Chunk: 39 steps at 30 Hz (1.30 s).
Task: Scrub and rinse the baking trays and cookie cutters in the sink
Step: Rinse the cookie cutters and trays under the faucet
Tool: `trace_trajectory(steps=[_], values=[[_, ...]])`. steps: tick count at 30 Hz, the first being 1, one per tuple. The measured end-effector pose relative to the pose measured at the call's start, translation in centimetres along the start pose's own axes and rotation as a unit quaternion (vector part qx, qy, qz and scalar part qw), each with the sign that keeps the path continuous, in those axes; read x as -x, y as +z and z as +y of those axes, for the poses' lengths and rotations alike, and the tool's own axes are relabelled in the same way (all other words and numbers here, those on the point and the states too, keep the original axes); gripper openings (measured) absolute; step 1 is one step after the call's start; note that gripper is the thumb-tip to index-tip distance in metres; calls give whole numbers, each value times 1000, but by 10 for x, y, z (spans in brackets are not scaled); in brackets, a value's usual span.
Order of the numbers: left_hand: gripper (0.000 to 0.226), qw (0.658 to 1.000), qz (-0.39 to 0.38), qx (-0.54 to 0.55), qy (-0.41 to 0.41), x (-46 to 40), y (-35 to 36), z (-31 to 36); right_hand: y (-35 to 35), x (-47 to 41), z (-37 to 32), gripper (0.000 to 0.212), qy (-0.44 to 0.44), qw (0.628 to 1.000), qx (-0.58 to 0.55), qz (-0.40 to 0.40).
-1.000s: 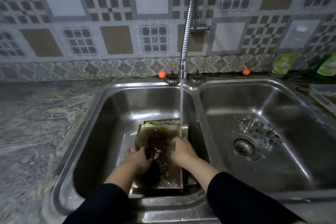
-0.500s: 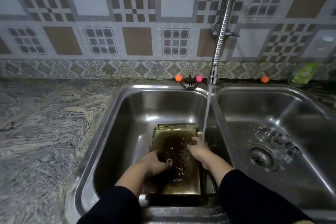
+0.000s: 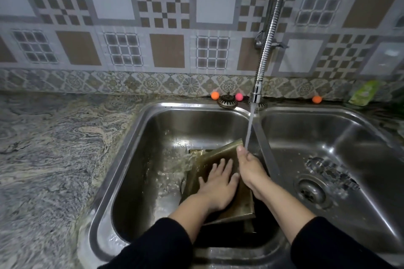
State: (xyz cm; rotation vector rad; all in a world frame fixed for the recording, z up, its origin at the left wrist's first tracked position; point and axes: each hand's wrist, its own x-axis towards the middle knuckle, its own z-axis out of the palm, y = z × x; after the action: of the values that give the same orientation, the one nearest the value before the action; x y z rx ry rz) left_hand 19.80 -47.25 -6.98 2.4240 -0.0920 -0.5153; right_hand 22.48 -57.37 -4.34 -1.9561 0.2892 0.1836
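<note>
I see both of my forearms reaching forward and down, bare from the pushed-up black sleeves (image 3: pixel 157 244) to the wrists. My left hand (image 3: pixel 218 183) lies palm down, fingers straight and spread, pointing away from me. My right hand (image 3: pixel 250 167) sits just beside it, turned on edge, fingers curled in a grip with the thumb stretched forward on top.
</note>
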Motion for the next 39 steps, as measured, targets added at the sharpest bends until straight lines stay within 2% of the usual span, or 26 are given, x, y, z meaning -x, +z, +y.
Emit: trace_trajectory(steps=[2,5,7,9,11,12,14,16,18,20,23,25,27,30,33,36,39], values=[[54,998,23,37,39,-10,-1,14,-10,1,-1,51,-33,999,10,5],[51,996,52,52,52,-27,-6,15,-29,7,-8,47,-73,997,15,24],[53,997,62,16,38,-33,-12,4,-42,10,-12,46,-89,995,17,43],[55,994,73,-65,46,-31,-17,-7,-50,12,-14,50,-103,993,22,52],[55,982,120,-136,59,-22,-22,-17,-53,10,-15,57,-112,991,5,68],[55,980,143,-127,56,-17,-24,-21,-52,8,-15,61,-113,990,-15,77],[61,983,178,-13,38,-9,-29,-27,-50,3,-17,65,-118,988,-46,84],[75,969,218,116,19,-4,-35,-30,-46,-2,-18,68,-123,988,-51,73],[78,956,246,162,0,0,-43,-33,-40,-9,-18,74,-130,990,-27,45],[66,940,273,203,-9,6,-52,-37,-33,-15,-16,82,-119,991,62,4],[52,911,315,266,18,15,-60,-38,-25,-23,-16,90,-44,971,215,-98],[50,901,334,272,53,19,-62,-33,-18,-23,-22,87,1,958,250,-139],[49,892,356,265,87,22,-61,-25,-12,-21,-30,82,0,963,234,-135],[48,890,368,233,135,20,-57,-8,-8,-22,-49,76,-78,979,145,-118],[52,904,349,174,176,19,-45,16,-14,-22,-75,75,-137,989,-2,-60],[56,916,324,86,221,18,-22,32,-29,-21,-87,70,-149,986,-70,31],[51,923,289,68,244,15,-8,42,-47,-23,-76,59,-150,980,-131,30]])
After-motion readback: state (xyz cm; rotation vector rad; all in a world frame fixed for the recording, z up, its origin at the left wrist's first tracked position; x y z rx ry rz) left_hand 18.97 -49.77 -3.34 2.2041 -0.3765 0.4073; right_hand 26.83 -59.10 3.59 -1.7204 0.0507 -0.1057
